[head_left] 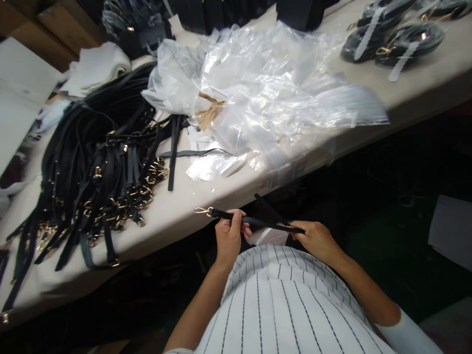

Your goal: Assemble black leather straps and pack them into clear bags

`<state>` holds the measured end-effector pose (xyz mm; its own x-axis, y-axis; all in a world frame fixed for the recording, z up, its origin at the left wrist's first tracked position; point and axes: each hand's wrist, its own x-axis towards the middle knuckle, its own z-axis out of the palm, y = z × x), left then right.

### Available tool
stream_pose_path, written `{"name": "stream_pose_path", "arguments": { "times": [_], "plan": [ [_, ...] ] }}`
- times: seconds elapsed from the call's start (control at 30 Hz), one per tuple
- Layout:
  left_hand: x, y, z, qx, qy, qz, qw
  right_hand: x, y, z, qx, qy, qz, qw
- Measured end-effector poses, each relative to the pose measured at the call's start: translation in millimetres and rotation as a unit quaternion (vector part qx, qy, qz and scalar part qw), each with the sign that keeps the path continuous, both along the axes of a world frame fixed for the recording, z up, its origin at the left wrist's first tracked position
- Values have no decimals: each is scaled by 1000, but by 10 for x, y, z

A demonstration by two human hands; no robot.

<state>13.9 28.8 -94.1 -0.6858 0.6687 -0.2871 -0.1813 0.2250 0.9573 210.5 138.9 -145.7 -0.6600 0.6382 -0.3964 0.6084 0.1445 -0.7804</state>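
A black strap [263,222] with a gold snap hook at its left end is stretched between my two hands, in front of my body and just off the table's edge. My left hand [230,233] pinches it close to the hook, thumb on top. Farther along, my right hand [313,238] has its fingers closed on the same strap. A dark loose length angles up and away from the right hand. Beneath the strap, between the hands, part of a clear plastic piece [268,237] shows.
A large pile of black straps [110,162] with gold hardware covers the table's left part. Crumpled clear plastic bags [265,88] fill the middle. Coiled wrapped straps [409,46] lie at the far right. The cloth-covered table edge [191,216] runs diagonally before me. Folded white material [99,66] sits behind.
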Motion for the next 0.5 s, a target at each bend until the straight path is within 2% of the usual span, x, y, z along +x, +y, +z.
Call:
{"name": "stream_pose_path", "arguments": {
  "times": [0.13,0.23,0.3,0.43,0.5],
  "plan": [
    [-61,-104,-49,19,-27,46,998,-87,-49,47,-126,73,14,989],
    [-117,-152,-39,35,-59,81,994,-156,-105,123,-172,109,10,979],
    [-151,-174,-18,42,-70,85,993,-177,-126,134,-151,113,7,982],
    [-216,-203,47,61,-67,69,993,-137,-135,34,1,49,13,999],
    [-269,-211,93,81,-53,81,992,-82,-131,-35,35,10,21,999]
  ]
}}
